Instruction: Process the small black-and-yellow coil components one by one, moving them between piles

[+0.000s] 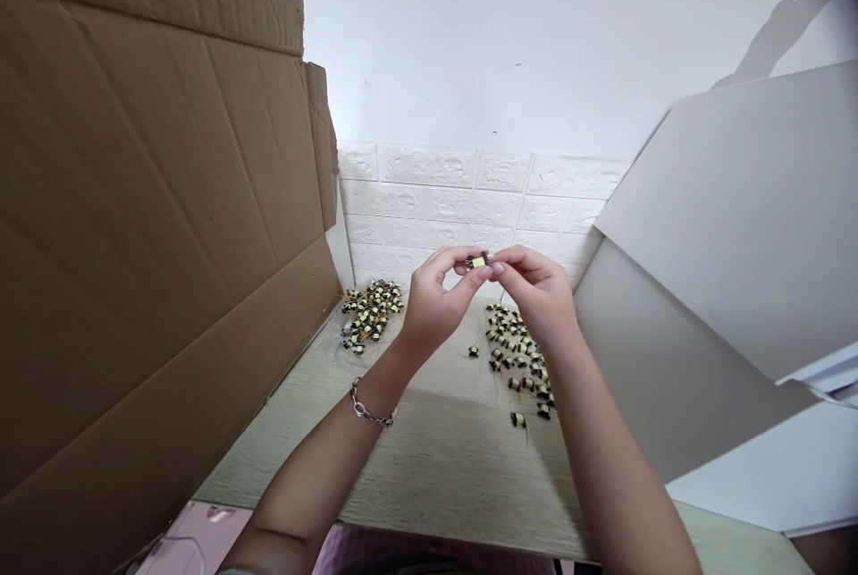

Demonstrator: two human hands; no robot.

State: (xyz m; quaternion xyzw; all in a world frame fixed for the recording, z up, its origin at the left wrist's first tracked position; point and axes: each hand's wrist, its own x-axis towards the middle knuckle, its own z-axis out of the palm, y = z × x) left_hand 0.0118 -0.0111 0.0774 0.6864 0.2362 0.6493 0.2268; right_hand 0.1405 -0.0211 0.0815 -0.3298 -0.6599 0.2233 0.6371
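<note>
Between my two hands, raised over the far part of the table, is a small transformer (478, 262) with a yellow-wrapped middle and black ends. My left hand (439, 289) pinches it between thumb and fingers from the left. The thumb and fingertips of my right hand (536, 284) are closed at its right end, where thin leads seem to be; the exact grip is too small to make out. Below, a single similar transformer (473, 351) lies on the table between two groups of them.
A pile of transformers (372, 311) with orange wires sits at the back left, and more transformers (515, 347) spread at the right, partly behind my right arm. Tall cardboard (161, 199) walls the left side of the table (429, 459); white panels (737, 217) stand right. A white brick-pattern wall (429, 165) is behind.
</note>
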